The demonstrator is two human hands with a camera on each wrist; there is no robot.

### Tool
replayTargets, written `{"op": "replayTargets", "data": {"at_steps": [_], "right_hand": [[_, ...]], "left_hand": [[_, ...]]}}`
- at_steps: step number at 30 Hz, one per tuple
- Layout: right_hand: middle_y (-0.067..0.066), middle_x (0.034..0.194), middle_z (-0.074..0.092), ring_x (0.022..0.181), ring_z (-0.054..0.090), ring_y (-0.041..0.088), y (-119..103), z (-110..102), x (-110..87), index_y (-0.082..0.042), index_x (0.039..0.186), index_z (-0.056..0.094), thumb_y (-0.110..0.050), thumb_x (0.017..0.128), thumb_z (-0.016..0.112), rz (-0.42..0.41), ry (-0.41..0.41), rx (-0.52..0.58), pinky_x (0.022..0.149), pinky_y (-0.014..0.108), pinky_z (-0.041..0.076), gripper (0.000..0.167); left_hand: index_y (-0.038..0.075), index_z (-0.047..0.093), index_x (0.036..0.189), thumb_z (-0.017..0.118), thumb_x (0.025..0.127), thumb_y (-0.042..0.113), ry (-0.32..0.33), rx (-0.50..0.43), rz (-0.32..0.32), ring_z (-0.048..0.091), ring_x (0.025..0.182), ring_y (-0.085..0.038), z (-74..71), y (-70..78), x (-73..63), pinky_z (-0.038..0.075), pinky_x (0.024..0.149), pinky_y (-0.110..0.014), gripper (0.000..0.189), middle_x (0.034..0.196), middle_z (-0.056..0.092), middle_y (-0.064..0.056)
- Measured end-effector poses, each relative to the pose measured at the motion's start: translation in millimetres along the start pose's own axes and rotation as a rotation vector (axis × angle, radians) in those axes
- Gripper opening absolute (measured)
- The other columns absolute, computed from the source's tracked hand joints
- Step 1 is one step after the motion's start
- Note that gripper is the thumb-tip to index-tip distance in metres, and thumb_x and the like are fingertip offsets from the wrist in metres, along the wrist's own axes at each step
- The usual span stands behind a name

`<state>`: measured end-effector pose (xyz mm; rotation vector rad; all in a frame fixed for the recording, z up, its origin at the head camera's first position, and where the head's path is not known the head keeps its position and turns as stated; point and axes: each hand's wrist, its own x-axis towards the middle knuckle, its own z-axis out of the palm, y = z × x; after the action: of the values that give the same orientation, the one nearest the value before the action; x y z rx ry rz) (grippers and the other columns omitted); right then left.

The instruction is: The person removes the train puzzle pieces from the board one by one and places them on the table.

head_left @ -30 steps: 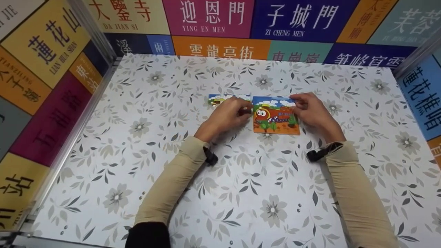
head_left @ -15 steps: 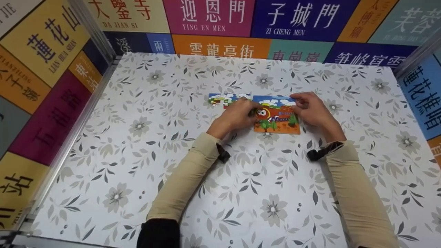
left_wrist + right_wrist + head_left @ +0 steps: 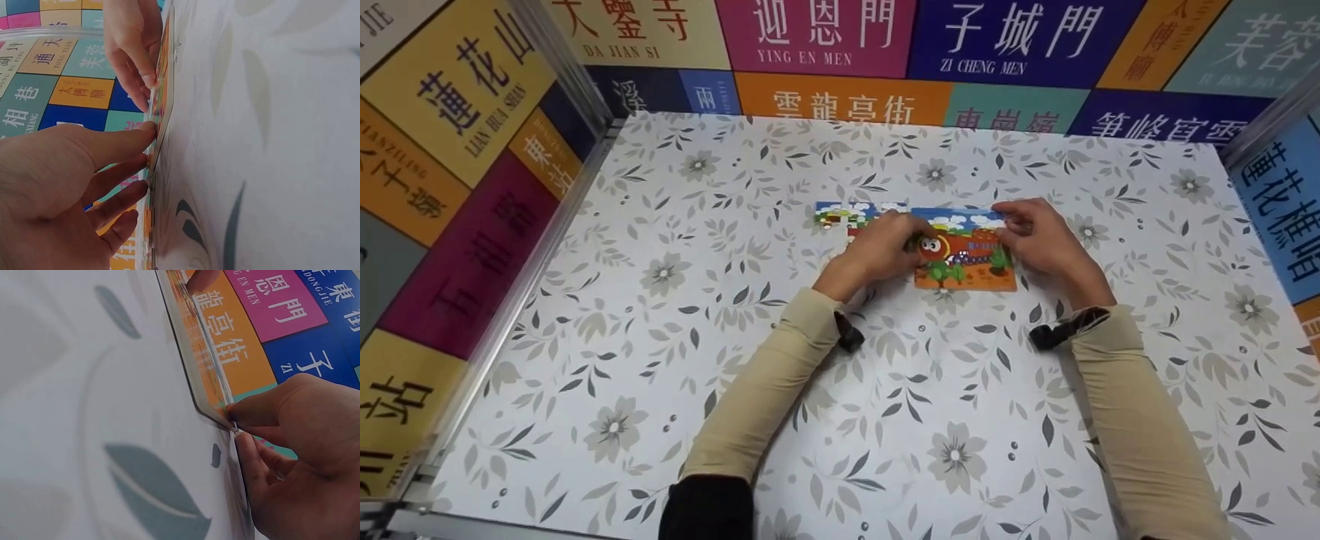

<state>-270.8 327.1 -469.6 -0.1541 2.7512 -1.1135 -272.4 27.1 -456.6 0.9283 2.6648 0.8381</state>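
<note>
A square train picture board (image 3: 964, 262) lies on the patterned table, showing a cartoon locomotive with eyes under a blue sky. My left hand (image 3: 881, 247) has its thumb and fingers at the board's left edge. In the left wrist view the left thumb (image 3: 135, 138) touches the board's face and the fingertips meet its edge. My right hand (image 3: 1039, 236) pinches the upper right corner; in the right wrist view its thumb and forefinger (image 3: 247, 444) close on a thin clear edge there. Left of the board lie jigsaw pieces (image 3: 832, 214), partly hidden by my left hand.
The white tabletop (image 3: 697, 420) has a grey leaf and flower print. Upright panels (image 3: 825, 45) with large lettering stand along its back and sides. A black wrist camera (image 3: 851, 334) sits at the left cuff and another wrist camera (image 3: 1046, 337) at the right.
My left hand has moved right, from beside the board onto its left edge, uncovering more of the jigsaw pieces. My right hand has stayed at the corner.
</note>
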Motion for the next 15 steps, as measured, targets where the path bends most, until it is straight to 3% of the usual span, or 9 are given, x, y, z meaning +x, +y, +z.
{"op": "replayTargets", "data": {"at_steps": [9, 15], "right_hand": [[0.023, 0.149, 0.046, 0.139, 0.057, 0.042, 1.7, 0.9, 0.2, -0.007, 0.156, 0.057, -0.015, 0.109, 0.063, -0.024, 0.010, 0.026, 0.120, 0.057, 0.045, 0.048], [0.024, 0.148, 0.047, 0.138, 0.057, 0.043, 3.6, 2.6, 1.0, -0.005, 0.155, 0.057, -0.013, 0.108, 0.063, -0.040, 0.017, 0.018, 0.120, 0.058, 0.046, 0.048]], "left_hand": [[0.018, 0.070, 0.142, 0.080, 0.100, 0.019, 0.064, 0.108, 0.059, 0.060, 0.128, -0.024, 4.0, 10.6, -1.4, 0.050, 0.112, -0.040, 0.044, 0.137, 0.064, -0.007], [0.018, 0.069, 0.144, 0.077, 0.103, 0.021, 0.076, 0.134, 0.054, 0.060, 0.130, -0.024, 8.5, 11.4, -1.3, 0.050, 0.113, -0.039, 0.042, 0.140, 0.063, -0.007]]}}
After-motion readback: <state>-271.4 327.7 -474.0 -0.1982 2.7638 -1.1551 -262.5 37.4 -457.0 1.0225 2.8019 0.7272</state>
